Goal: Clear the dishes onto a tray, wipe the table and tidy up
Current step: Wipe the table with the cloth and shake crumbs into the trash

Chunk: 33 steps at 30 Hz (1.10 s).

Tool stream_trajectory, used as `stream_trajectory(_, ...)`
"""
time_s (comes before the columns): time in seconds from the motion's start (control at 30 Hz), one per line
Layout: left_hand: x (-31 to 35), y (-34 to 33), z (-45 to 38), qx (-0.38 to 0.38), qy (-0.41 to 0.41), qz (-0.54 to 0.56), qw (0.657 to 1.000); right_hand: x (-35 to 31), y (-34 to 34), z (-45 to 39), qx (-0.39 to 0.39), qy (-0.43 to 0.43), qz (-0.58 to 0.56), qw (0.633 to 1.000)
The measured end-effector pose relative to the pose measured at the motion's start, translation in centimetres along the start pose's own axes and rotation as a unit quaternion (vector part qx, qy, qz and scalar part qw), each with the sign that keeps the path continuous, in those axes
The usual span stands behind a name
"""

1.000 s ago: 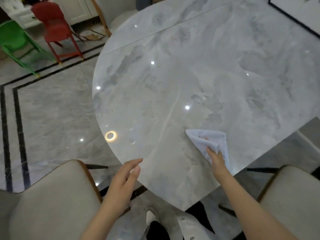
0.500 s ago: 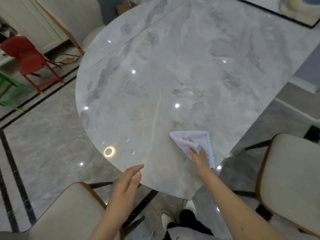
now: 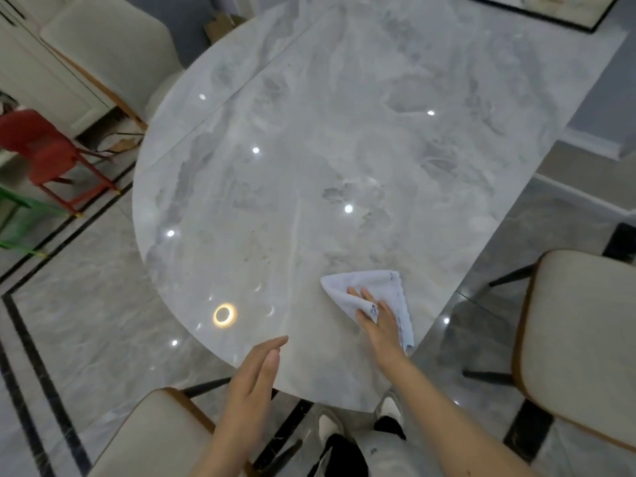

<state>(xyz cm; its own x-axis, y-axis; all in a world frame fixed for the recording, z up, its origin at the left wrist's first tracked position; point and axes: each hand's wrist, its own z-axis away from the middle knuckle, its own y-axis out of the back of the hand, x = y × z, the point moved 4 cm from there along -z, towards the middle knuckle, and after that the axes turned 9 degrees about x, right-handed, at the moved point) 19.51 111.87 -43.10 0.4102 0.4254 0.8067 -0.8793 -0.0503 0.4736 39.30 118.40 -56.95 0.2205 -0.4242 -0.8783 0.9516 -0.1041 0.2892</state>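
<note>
Marble desk [image 3: 309,166] looks cleared. Right hand [image 3: 380,325] presses flat on the cloth [image 3: 392,287] under its fingers for wiping pressure (near edge); left hand [image 3: 256,376] hovers open, holding nothing.

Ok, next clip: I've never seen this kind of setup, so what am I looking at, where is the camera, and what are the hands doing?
No robot here: a person wears one wide-angle camera on the head, looking down at their own bare hands. The surface is a glossy grey marble table. The right hand presses a folded white cloth flat against it, near the edge closest to the person. The left hand holds nothing, fingers straight, at that table edge. Cream padded chairs stand around; a red plastic chair stands further left.
</note>
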Motion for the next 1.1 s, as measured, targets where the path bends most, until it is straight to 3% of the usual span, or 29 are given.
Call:
stream_trajectory(0.33, 0.6, 1.2, -4.8, -0.039, -0.024, -0.003, 0.999, -0.5, -1.6, 0.6, 0.035, 0.013, -0.015, 0.999)
stream_trajectory(0.87, -0.4, 7.7, -15.5, -0.152, -0.093, -0.073, 0.981, -2.2, -8.5, 0.1, 0.267, -0.082, -0.154, 0.948)
stream_trajectory(1.1, 0.8, 7.2, -16.5, -0.155, -0.129, -0.086, 0.976, -2.4, -8.5, 0.0, 0.269, -0.083, -0.192, 0.940)
